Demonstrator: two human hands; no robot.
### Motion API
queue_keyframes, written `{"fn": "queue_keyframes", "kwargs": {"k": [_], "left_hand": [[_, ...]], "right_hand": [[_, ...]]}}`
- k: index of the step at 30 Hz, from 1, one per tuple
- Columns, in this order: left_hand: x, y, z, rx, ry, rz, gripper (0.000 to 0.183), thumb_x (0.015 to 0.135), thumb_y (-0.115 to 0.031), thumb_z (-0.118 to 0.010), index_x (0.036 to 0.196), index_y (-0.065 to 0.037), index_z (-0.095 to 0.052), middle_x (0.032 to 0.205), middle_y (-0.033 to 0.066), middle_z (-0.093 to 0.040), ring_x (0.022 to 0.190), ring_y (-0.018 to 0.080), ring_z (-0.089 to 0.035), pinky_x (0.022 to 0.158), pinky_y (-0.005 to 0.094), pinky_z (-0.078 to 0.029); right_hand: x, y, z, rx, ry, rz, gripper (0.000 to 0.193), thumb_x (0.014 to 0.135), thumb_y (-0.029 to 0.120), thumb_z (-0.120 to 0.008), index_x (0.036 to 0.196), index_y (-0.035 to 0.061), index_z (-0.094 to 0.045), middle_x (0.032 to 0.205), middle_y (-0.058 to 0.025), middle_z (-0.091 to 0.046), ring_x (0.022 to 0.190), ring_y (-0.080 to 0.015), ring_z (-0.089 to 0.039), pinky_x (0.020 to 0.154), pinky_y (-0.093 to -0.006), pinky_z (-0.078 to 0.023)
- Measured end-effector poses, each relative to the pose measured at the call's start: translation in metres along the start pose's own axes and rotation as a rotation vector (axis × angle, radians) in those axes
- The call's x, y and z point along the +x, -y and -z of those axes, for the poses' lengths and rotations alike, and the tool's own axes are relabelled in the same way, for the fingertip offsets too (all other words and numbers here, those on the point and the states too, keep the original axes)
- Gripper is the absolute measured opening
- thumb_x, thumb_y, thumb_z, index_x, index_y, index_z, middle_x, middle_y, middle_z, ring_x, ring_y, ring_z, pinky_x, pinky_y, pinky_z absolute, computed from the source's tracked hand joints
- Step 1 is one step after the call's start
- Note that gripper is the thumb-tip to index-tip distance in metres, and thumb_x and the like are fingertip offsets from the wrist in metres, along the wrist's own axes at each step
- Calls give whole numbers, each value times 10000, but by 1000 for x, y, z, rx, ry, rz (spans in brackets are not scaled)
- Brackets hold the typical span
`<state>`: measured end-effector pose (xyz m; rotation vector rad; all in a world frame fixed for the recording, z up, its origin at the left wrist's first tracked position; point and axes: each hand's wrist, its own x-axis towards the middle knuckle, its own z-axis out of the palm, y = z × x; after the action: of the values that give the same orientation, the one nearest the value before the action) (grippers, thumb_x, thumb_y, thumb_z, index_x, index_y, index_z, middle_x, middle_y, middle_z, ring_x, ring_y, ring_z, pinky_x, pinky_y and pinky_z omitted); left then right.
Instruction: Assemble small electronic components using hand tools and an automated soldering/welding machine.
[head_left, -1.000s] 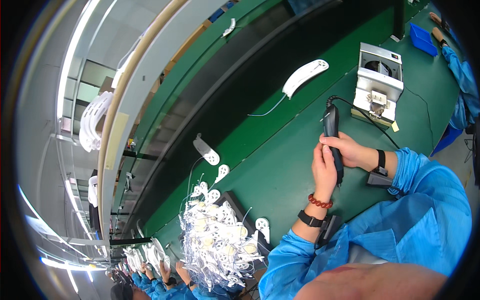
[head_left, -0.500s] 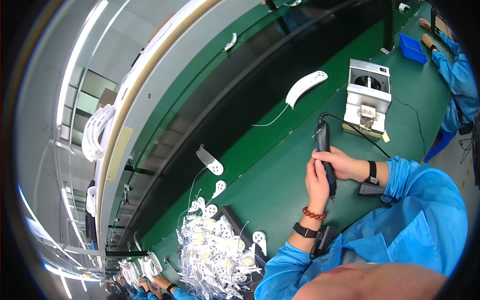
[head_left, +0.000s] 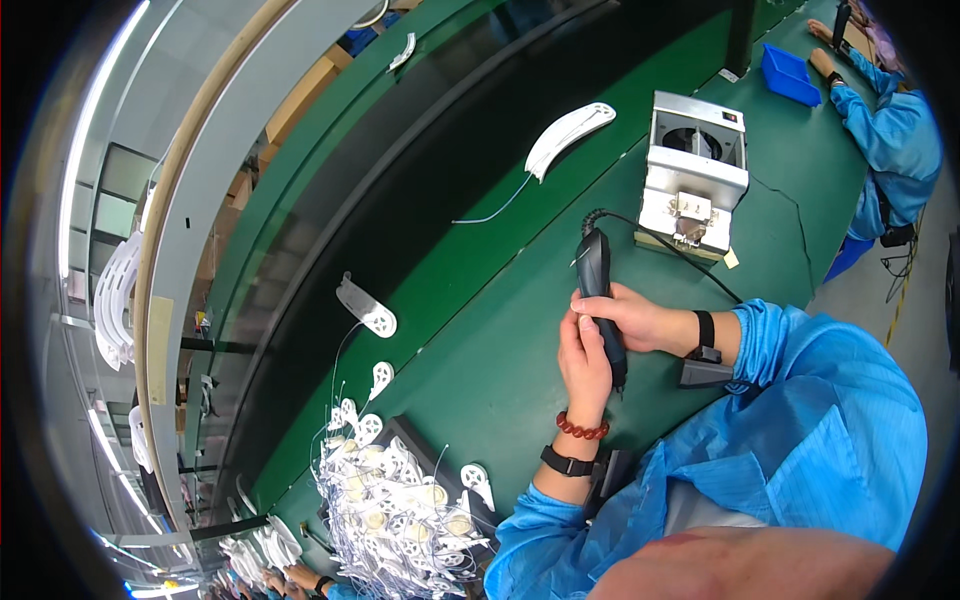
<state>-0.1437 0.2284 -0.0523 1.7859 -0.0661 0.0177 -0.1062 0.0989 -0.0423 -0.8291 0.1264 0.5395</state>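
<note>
A black electric screwdriver with a coiled cord stands between my two hands, its thin bit pointing down toward me. My right hand is wrapped round the middle of its body. From the left, my left hand presses its fingers against the same body, close to my right fingertips. A heap of white plastic wheel-like parts with thin wires lies to the left of my left forearm. One loose white part is beside the heap.
A silver box-shaped machine stands beyond my right hand. Curved white parts with wires rest toward the dark conveyor. At the far right are a blue bin and a co-worker's sleeve. Other hands work at lower left.
The view has swung a little to the right, so the bench and my hands appear further left. Both hands keep the same hold on the screwdriver.
</note>
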Motion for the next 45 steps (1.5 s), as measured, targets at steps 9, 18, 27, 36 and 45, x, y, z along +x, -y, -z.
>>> {"fn": "queue_keyframes", "kwargs": {"k": [9,18,27,36,45], "left_hand": [[0,-12,-1,-16,34,51,438,1083,-281,-421,1425,-27,-520,848,-12,-532,752,79,-489,686,252,-447],[4,2,-3,-47,2,-27,424,1078,-275,-430,1399,-16,-531,850,-5,-545,750,87,-498,693,260,-455],[6,7,-5,2,-11,-58,385,1066,-292,-478,1335,-29,-562,913,110,-665,731,159,-628,674,323,-521],[1,-11,2,-3,31,-11,412,1045,-331,-501,1301,-15,-569,1161,234,-669,1010,416,-667,844,460,-536],[2,-1,-5,-7,24,-23,369,1072,-298,-474,1299,-30,-587,793,63,-615,693,139,-584,641,312,-493]], "right_hand": [[-5,5,-9,10,-34,14,158,961,232,-670,973,92,-597,816,10,-594,659,-86,-566,598,-258,-476],[-1,2,-4,11,-9,22,172,966,237,-669,1006,90,-589,835,9,-590,696,-83,-570,616,-261,-479],[-4,0,-3,7,-146,16,215,955,237,-690,1074,87,-591,924,-7,-608,825,-101,-601,706,-266,-504],[-11,1,1,-35,-47,58,179,971,238,-643,996,81,-561,827,-8,-580,758,-110,-570,694,-269,-487],[-10,2,-3,-22,-91,64,174,962,245,-675,1001,90,-608,821,-11,-610,664,-113,-580,582,-264,-475]]}}
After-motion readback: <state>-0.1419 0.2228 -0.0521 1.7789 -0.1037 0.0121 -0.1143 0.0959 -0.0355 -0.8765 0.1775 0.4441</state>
